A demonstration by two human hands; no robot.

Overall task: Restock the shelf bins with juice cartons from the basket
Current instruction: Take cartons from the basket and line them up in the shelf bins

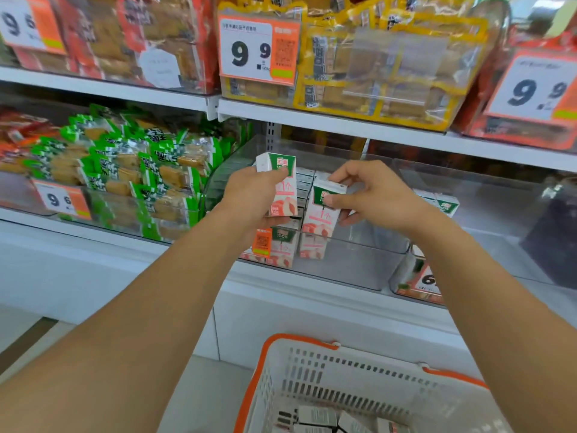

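Glossy printed cartons (pixel 282 189), clear smooth plastic bin (pixel 352 264), perforated white plastic basket (pixel 343 370) (orange rim), shiny snack wrappers (pixel 125 157)

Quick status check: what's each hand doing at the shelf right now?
Left hand grips one juice carton. Right hand pinches a second carton over the clear bin. Basket below, more cartons inside. Nothing blocking.

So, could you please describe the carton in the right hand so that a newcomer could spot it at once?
Find the clear shelf bin above the white basket. Over its front edge the right hand holds a juice carton. It is the one tilted, unlike the upright carton in the left hand.
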